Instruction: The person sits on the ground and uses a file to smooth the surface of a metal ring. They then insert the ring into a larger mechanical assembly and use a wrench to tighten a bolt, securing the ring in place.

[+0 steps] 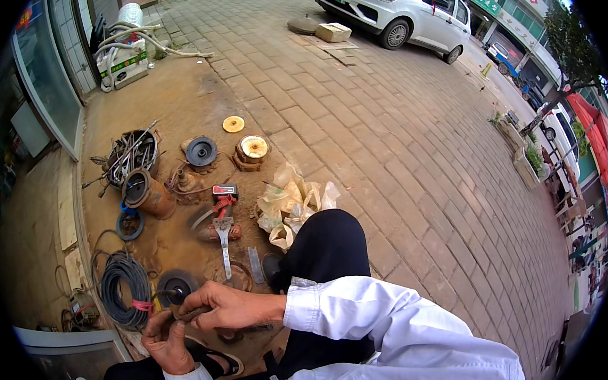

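My left hand [169,346] and my right hand [228,307] meet low in the view, above my bent legs. The fingers of both are closed in a pinch around something small and dark, mostly hidden by the fingers. Just beyond them is a dark round disc [172,281] with a hub at its middle. A coil of black cable [112,285] tied with a pink band lies left of the hands. Farther out are a red and black cordless power tool [224,200], an adjustable wrench [224,245] and a flat clear strip [255,265].
A bucket of metal tools [133,157] stands near a rusty cylindrical housing [152,196]. Around them are a black ring [130,224], a black pulley-like wheel [201,152], a yellow disc [233,124] and a crumpled plastic bag [291,203]. A white car [404,6] is parked far off.
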A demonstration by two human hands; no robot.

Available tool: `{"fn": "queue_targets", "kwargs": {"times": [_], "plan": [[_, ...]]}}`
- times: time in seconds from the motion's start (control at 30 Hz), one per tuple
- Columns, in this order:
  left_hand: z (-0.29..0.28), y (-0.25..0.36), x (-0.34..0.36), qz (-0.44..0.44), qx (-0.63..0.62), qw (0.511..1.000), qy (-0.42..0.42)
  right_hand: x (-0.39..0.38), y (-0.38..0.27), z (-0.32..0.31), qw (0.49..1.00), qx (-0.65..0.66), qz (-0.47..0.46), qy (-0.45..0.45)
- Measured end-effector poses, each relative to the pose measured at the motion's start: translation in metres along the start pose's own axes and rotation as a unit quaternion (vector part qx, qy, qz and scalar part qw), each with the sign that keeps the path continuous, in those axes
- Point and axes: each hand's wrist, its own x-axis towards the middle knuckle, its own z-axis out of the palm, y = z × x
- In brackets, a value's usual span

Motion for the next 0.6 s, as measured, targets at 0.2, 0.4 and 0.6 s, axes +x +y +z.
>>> {"fn": "queue_targets", "kwargs": {"times": [0.2, 0.4, 0.6], "plan": [[0.011, 0.01, 0.002, 0.073, 0.062, 0.995, 0.004, -0.002, -0.007, -0.002, 0.994, 0.095, 0.047, -0.013], [0.005, 0.026, 0.003, -0.135, -0.189, 0.97, -0.071, -0.007, -0.023, -0.001, 0.905, -0.376, -0.198, -0.022], [-0.004, 0.026, 0.0, -0.167, -0.211, 0.963, -0.026, -0.005, -0.016, 0.0, 0.812, -0.495, -0.311, 0.006]]}}
